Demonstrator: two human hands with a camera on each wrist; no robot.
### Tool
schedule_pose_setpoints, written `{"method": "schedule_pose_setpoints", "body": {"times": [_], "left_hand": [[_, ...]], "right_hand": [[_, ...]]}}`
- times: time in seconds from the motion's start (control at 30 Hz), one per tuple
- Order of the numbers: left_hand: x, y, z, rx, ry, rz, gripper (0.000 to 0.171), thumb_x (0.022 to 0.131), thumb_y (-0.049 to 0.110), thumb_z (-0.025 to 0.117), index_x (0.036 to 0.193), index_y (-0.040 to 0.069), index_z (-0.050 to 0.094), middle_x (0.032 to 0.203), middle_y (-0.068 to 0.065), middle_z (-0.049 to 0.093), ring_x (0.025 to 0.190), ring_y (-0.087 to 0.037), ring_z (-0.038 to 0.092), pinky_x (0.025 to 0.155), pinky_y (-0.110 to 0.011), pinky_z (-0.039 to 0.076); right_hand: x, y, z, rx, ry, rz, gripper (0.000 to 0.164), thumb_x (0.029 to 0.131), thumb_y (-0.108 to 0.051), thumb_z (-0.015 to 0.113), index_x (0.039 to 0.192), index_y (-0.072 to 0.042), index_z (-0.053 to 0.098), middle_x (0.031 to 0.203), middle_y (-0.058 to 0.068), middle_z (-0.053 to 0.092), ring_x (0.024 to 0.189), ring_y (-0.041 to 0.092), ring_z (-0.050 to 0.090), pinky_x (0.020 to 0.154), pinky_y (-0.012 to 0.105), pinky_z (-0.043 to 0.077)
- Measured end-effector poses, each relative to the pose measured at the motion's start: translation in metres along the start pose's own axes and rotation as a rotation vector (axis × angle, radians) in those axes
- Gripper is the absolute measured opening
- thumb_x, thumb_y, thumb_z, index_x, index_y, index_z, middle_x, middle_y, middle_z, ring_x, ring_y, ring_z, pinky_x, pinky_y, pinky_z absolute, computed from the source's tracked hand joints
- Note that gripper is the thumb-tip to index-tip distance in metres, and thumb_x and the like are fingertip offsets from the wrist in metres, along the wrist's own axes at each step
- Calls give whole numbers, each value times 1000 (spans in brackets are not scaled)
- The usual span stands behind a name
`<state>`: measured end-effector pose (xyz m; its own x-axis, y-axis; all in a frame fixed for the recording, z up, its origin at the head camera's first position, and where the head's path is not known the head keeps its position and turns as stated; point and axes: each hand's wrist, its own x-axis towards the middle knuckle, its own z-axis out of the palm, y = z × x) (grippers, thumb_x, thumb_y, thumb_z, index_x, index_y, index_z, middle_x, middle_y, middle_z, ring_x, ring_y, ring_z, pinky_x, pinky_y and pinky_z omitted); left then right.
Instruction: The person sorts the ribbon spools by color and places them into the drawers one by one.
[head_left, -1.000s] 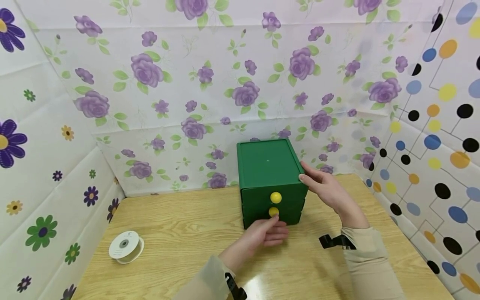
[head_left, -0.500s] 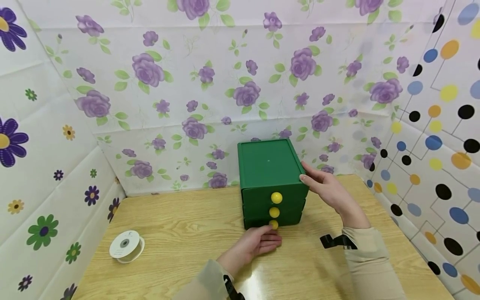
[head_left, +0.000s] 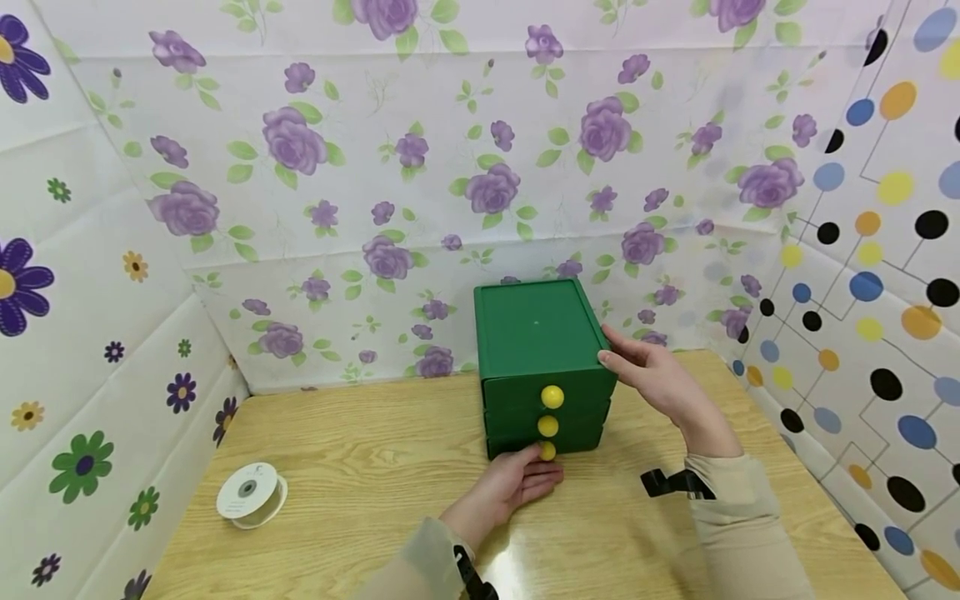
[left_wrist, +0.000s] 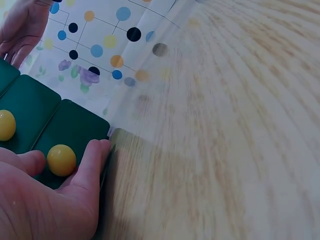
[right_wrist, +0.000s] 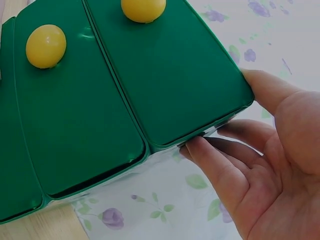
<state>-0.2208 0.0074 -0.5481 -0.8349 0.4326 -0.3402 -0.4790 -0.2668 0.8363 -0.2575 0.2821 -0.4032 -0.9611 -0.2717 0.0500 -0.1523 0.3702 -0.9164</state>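
A green three-drawer box (head_left: 538, 327) stands on the table with its drawers closed. Each drawer front carries a yellow knob, from the top knob (head_left: 552, 397) down to the bottom knob (left_wrist: 61, 160). My left hand (head_left: 504, 492) is at the bottom knob, thumb beside it and the other fingers stretched out fairly straight past it. A narrow gap seems to show between thumb and knob in the left wrist view. My right hand (right_wrist: 280, 150) holds the box's upper right front corner, thumb at the top edge and fingers against the side.
On the left of the wooden table (head_left: 360, 467) lies a white ribbon spool (head_left: 251, 493). Behind the box hangs a cloth wall (head_left: 450, 167) with purple roses. Patterned cloth also closes off the left and right sides.
My left hand has moved down from the middle knob to the bottom knob, which has come into sight. The right hand and the box have stayed in place.
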Motion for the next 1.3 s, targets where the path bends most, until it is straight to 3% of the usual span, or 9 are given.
{"method": "schedule_pose_setpoints", "body": {"times": [0.73,1.3], "left_hand": [[4,-5,2,3,30,36,41,112,26,61,131,-10,63,125,-28,72,117,-34,73,101,-43,58],[2,-6,0,33,26,42,46,112,27,60,136,-13,61,124,-26,73,118,-35,73,101,-43,58]], "right_hand": [[-4,-2,2,5,26,3,70,110,-49,60,170,-26,31,176,12,23,160,37,25,121,59,36],[-3,3,4,6,27,-8,69,111,-49,57,170,-25,30,176,11,24,159,38,27,121,60,35]]}}
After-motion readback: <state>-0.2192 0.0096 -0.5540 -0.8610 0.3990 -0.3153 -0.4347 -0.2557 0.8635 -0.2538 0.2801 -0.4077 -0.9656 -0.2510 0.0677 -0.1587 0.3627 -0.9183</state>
